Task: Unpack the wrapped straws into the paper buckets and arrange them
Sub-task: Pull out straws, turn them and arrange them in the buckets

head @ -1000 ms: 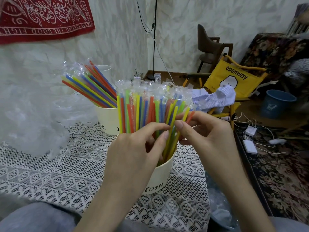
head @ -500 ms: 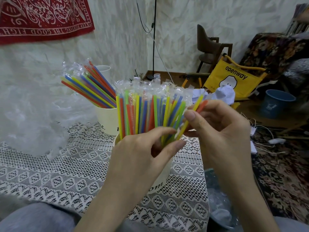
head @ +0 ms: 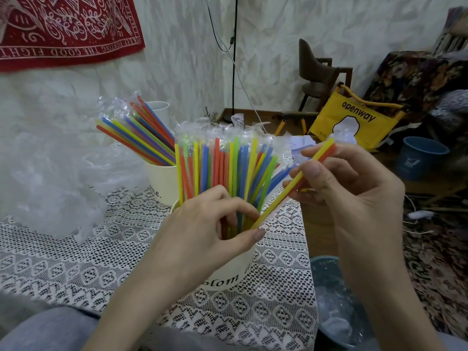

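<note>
A white lace cloth (head: 76, 262) covers the bench, with a crinkled white wall behind, a red patterned hanging (head: 68, 26) at upper left and a yellow folding chair (head: 352, 122) at right. Compared with half a second ago, the right hand (head: 354, 198) has lifted higher and drawn the yellow straw (head: 291, 188) and an orange straw (head: 326, 154) beside it further up and out to the right, so the pair now leans steeply away from the bunch. That hand pinches both straws between thumb and curled fingers. The left hand (head: 202, 236) sits lower at the rim of the near paper bucket (head: 228, 277), fingers curled in among the straw stems, its thumb tip touching the yellow straw's lower end; whether it actually grips any stem is hard to make out. The near bucket's printed lettering is partly hidden by the left wrist. The wrapped straws (head: 222, 168) stand upright in this bucket, red, yellow, green and blue, each in clear film that crumples above the tips. A far paper bucket (head: 162, 181) behind holds more straws (head: 136, 138) leaning left. A heap of clear wrappers (head: 45, 186) lies at left.
</note>
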